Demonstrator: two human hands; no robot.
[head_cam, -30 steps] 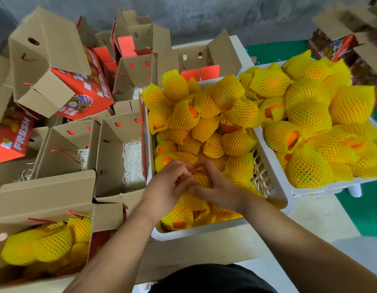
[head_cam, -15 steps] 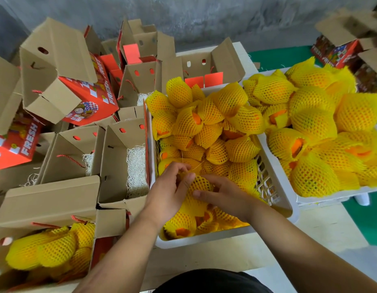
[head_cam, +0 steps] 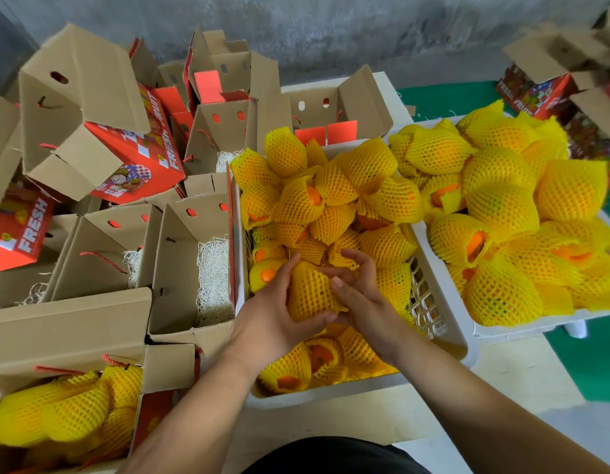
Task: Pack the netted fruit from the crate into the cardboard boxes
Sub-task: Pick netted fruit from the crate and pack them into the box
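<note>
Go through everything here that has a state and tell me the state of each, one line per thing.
Left hand: grips a netted fruit.
Right hand: fingers on that fruit.
Near crate: partly emptied.
Far crate: heaped full.
Padded box: open, no fruit.
Corner box: open, holds fruit.

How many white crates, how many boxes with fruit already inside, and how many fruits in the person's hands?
White crates: 2
Cardboard box already filled: 1
Netted fruit gripped by left hand, touched by right hand: 1
Total: 4
</note>
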